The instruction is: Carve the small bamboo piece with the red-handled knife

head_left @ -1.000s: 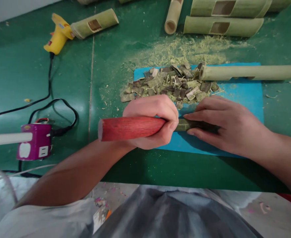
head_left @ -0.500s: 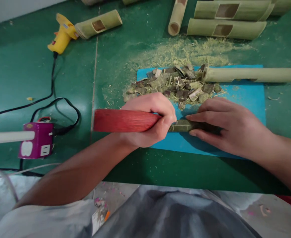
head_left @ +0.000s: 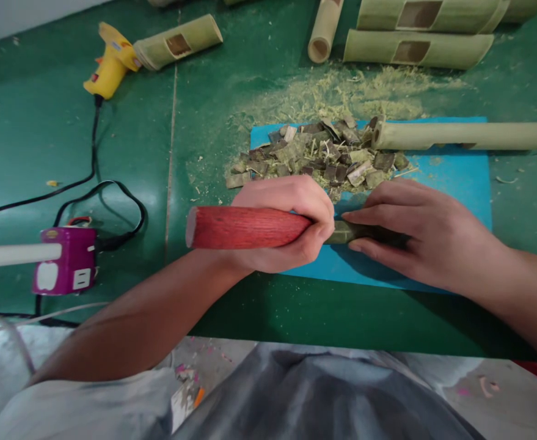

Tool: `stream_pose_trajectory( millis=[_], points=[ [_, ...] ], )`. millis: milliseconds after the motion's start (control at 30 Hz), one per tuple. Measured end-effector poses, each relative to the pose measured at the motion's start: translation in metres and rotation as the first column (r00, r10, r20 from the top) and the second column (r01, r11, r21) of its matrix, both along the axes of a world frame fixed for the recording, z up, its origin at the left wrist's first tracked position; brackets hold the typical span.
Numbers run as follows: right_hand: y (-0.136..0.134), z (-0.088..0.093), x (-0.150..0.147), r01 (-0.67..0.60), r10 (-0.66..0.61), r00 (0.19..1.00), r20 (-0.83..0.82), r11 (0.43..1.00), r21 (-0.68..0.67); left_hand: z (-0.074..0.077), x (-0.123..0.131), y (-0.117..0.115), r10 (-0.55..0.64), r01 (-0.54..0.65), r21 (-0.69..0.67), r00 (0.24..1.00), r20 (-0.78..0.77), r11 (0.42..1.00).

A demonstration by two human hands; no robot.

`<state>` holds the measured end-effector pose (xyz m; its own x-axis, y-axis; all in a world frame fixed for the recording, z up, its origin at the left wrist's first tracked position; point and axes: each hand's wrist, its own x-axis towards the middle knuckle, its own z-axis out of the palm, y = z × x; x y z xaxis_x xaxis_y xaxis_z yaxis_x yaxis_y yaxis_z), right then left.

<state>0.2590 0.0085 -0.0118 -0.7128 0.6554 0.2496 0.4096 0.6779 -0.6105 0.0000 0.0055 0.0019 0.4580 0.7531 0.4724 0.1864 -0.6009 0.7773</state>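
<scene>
A dark green strip (head_left: 338, 233) lies over a blue mat (head_left: 463, 189) near the worktop's (head_left: 231, 315) near edge. The right hand's (head_left: 437, 229) fingers pinch it; the left hand's (head_left: 291, 198) are wrapped round a red handle (head_left: 245, 227). Beyond, chips (head_left: 295, 153) heap across the mat's far left corner, beside a pale tube (head_left: 488, 134).

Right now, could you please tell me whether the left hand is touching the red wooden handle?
Touching. The head view shows the left hand wrapped around the tapered end of the red wooden handle.
</scene>
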Motion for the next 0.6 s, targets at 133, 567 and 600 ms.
stream_pose_trajectory(
  millis=[133, 567, 600],
  points=[
    [0.001, 0.001, 0.000, -0.008, 0.008, 1.000, -0.001, 1.000, 0.008, -0.001, -0.001, 0.003, -0.015, 0.014, 0.038, 0.999, 0.034, 0.999],
    [-0.001, -0.001, -0.004, 0.005, -0.004, 1.000, -0.009, 0.997, 0.075, -0.012, 0.000, 0.004, 0.097, -0.121, 0.116, 0.977, 0.192, 0.986],
    [-0.001, 0.000, -0.005, 0.007, -0.006, 1.000, -0.010, 0.997, 0.082, -0.012, 0.000, 0.004, 0.088, -0.108, 0.098, 0.979, 0.185, 0.989]
  ],
)
